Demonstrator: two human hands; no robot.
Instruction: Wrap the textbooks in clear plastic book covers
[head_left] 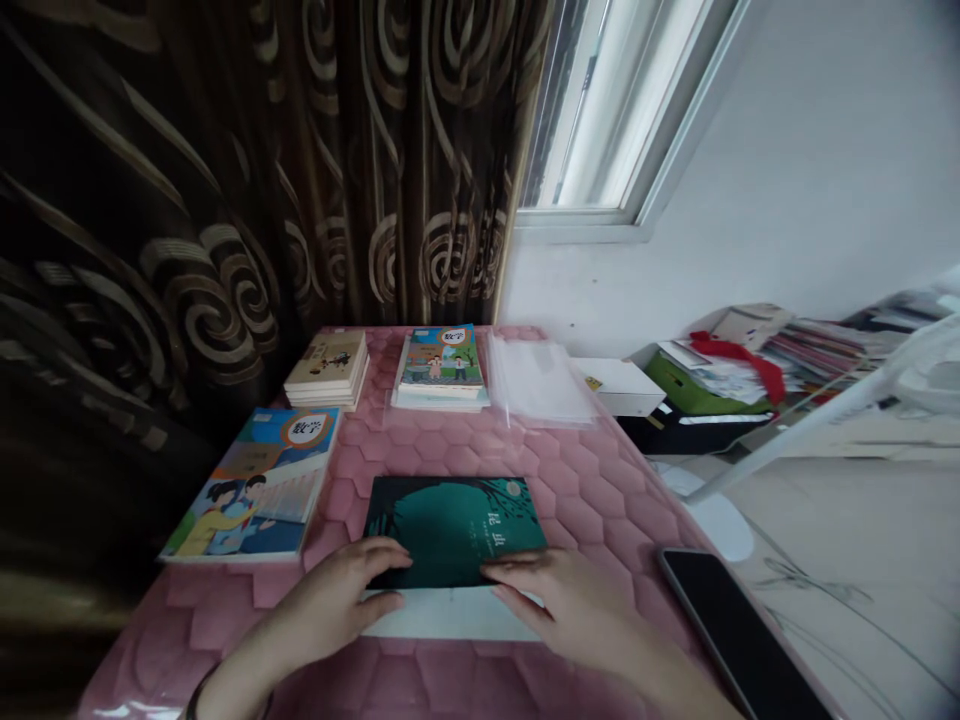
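Note:
A dark green paperback book (450, 525) with a tree-and-circle design lies on the pink padded table cover in front of me. Along its near edge shows a white strip (451, 618); whether this is a page, a flap or a separate sheet I cannot tell. My left hand (356, 590) grips the book's near left corner, fingers curled on the dark cover and thumb on the white strip. At the near right corner, my right hand (559, 600) holds it likewise, fingertips on the cover and thumb lower down. Both palms face inward.
To the left lies a blue textbook (262, 485). Farther back are a stack of tan books (327, 370), another textbook stack (441, 365) and clear plastic sheets (536, 380). A black phone (739, 635) lies right. Beyond the table stand a white fan (795, 440) and paper-filled boxes (697, 400).

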